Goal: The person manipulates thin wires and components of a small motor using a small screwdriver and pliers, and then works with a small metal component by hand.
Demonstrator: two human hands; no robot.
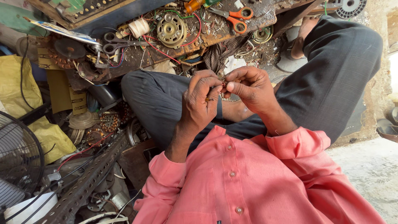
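Pink shirt (248,186), both hands' (226,93) grips pinching tiny wire, cluttered workbench (215,33), dusty floor (369,166)

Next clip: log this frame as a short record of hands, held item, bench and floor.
left hand: fingertips pinched on a small piece, too small to tell
right hand: pinches the same piece from the other side
posture: seated, hands over the lap
bench: orange scissors, metal scissors, thread spool, brass disc
floor left: fan guard
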